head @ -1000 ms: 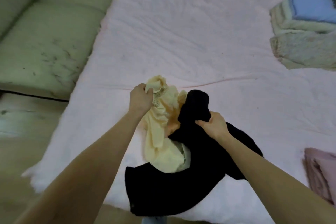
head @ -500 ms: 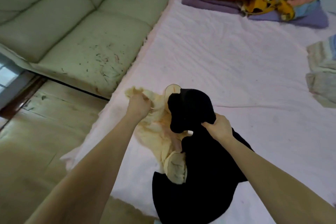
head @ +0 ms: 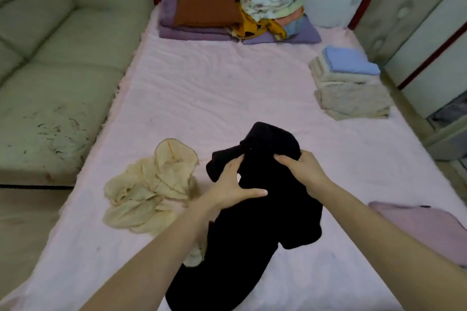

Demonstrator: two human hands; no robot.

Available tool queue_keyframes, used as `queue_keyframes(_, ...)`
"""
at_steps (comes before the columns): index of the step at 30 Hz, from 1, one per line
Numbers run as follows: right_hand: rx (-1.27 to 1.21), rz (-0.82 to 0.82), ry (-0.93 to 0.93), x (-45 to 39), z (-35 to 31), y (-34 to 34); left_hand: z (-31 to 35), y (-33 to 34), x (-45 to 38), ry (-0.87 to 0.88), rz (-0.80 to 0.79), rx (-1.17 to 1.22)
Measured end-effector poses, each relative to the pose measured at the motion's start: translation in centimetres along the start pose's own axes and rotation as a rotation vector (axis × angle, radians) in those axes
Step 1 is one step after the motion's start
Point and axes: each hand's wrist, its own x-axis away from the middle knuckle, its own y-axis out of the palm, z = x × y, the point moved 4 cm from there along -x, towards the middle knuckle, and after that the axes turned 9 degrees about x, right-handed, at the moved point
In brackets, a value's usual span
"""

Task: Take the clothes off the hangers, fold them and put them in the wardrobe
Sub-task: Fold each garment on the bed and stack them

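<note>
A black garment [head: 252,230] lies bunched on the pink bed sheet [head: 202,98] in front of me. My right hand [head: 304,171] grips its upper part with curled fingers. My left hand [head: 231,184] holds a fold of the same garment between the spread thumb and the fingers. Left of the black one, a crumpled cream garment [head: 149,192] lies loose on the sheet, and neither hand touches it. No hanger shows.
A pale green sofa [head: 58,70] runs along the bed's left side. Folded beige and blue cloths [head: 350,88] are stacked at the right edge. Pillows and a clothes heap [head: 242,15] fill the far end. A mauve garment [head: 419,227] lies near right. Light panelled doors [head: 429,40] stand beyond.
My left hand has let go of the cream garment, which now lies on the sheet, and has moved right onto the black garment. The view has tilted up towards the far end.
</note>
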Motion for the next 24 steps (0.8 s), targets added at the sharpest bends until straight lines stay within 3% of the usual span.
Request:
queue_keyframes(4, -0.231, 0.082, 0.12, 2.5, 1.7, -5.7, 3.2, 8.2, 0.3, 0.072, -0.164, -0.101)
queue_keyframes(7, -0.396, 0.092, 0.194, 3.9, 3.2, -8.9, 5.5, 12.0, 0.6, 0.13, -0.024, -0.154)
queue_keyframes(10, -0.524, -0.001, 0.161, 6.0, 5.3, -13.8, 7.6, 14.8, 2.0, 0.108, 0.139, -0.001)
queue_keyframes(14, -0.36, -0.107, 0.006, 9.8, 10.6, -19.6, 11.6, 18.6, 3.8, -0.026, 0.252, 0.218)
queue_keyframes(17, -0.307, -0.024, -0.083, 11.9, 14.2, -22.0, 14.4, 20.1, 4.5, -0.13, 0.289, 0.232)
queue_keyframes(21, -0.132, -0.189, -0.219, 15.8, 15.8, -22.7, 16.6, 22.0, 6.0, -0.149, 0.355, 0.286)
queue_keyframes(24, -0.066, -0.088, -0.206, 17.6, 16.0, -22.5, 17.5, 23.7, 7.4, -0.128, 0.378, 0.301)
